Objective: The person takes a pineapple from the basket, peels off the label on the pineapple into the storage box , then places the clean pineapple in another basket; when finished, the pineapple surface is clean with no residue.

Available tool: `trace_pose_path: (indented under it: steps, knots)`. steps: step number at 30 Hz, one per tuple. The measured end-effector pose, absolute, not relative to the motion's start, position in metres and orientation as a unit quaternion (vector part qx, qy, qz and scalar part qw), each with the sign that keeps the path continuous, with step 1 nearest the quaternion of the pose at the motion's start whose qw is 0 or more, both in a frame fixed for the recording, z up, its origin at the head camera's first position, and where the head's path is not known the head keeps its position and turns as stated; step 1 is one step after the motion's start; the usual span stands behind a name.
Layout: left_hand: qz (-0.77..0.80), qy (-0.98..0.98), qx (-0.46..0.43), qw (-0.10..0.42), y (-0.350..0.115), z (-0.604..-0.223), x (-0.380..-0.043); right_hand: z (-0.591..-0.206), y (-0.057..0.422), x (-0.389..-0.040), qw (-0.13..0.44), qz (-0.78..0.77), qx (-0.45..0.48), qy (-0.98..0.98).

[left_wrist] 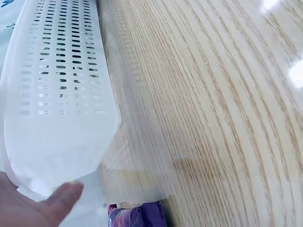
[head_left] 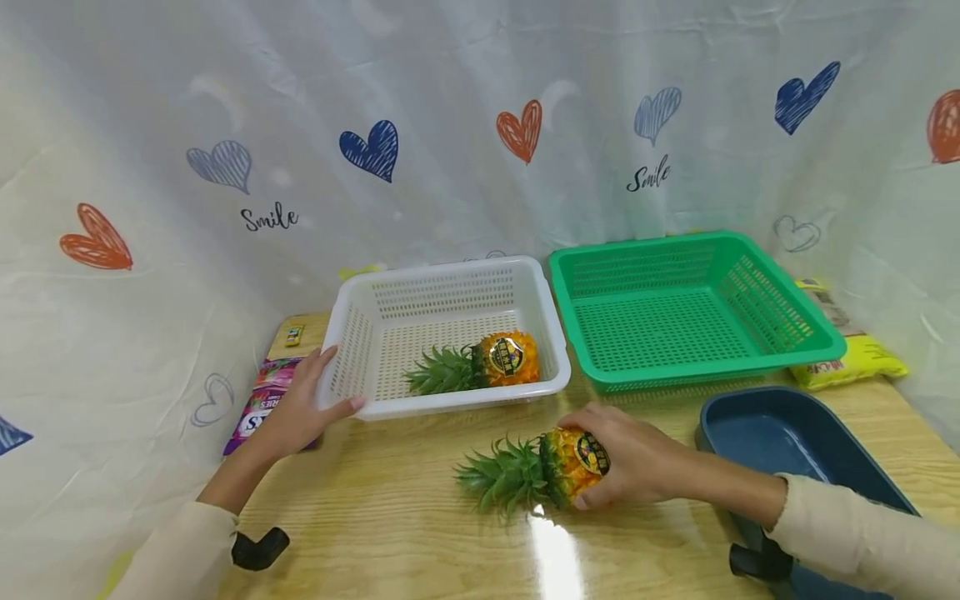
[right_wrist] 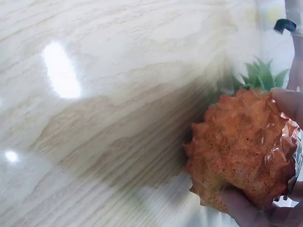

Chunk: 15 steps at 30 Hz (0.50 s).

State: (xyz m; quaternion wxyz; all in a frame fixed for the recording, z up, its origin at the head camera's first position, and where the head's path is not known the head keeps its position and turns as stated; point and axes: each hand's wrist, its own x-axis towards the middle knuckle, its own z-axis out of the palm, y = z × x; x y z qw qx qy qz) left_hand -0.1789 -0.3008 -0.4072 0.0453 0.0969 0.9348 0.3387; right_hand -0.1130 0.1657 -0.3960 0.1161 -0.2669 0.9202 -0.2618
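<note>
My right hand (head_left: pixel 633 454) grips a small orange pineapple (head_left: pixel 573 467) by its fruit, low over the table in front of the baskets. Its green leaves (head_left: pixel 506 477) point left, and a dark round label shows on its side. The right wrist view shows the spiky base of this pineapple (right_wrist: pixel 241 149) between fingers and thumb. My left hand (head_left: pixel 300 408) touches the left front corner of a white slotted basket (head_left: pixel 450 406), its thumb and fingers spread there. Inside that basket, another pineapple (head_left: pixel 517 360) lies on its side at the front right, leaves toward the left.
A green basket (head_left: pixel 652 367) stands right of the white one. A dark blue tub (head_left: pixel 780 433) sits at the right, under my right forearm. Yellow bag (head_left: pixel 855 358) lies behind it; a purple candy bag (head_left: pixel 258 404) and small yellow packet (head_left: pixel 294 335) lie at the left.
</note>
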Motion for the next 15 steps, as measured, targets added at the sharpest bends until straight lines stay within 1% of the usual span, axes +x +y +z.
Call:
trace_pose_path:
  steps: [2,4,8,11,13,15]
  knots:
    - [0.336,0.936,0.102,0.032,-0.301,-0.406,-0.177,-0.396,0.166,-0.113,0.119,-0.268,-0.261,0.92]
    - [0.343,0.933,0.108,0.009,-0.301,-0.403,-0.175,-0.396,0.167,-0.113,0.123,-0.27,-0.255,0.92]
    - [0.377,0.914,0.129,-0.071,-0.295,-0.395,-0.167,-0.397,0.166,-0.111,0.127,-0.271,-0.243,0.923]
    - [0.403,0.89,0.171,-0.131,-0.28,-0.387,-0.158,-0.397,0.167,-0.11,0.124,-0.27,-0.245,0.923]
    - [0.413,0.875,0.205,-0.148,-0.266,-0.383,-0.152,-0.397,0.168,-0.11,0.12,-0.27,-0.249,0.922]
    - [0.42,0.865,0.235,-0.144,-0.248,-0.38,-0.144,-0.398,0.169,-0.11,0.119,-0.271,-0.251,0.922]
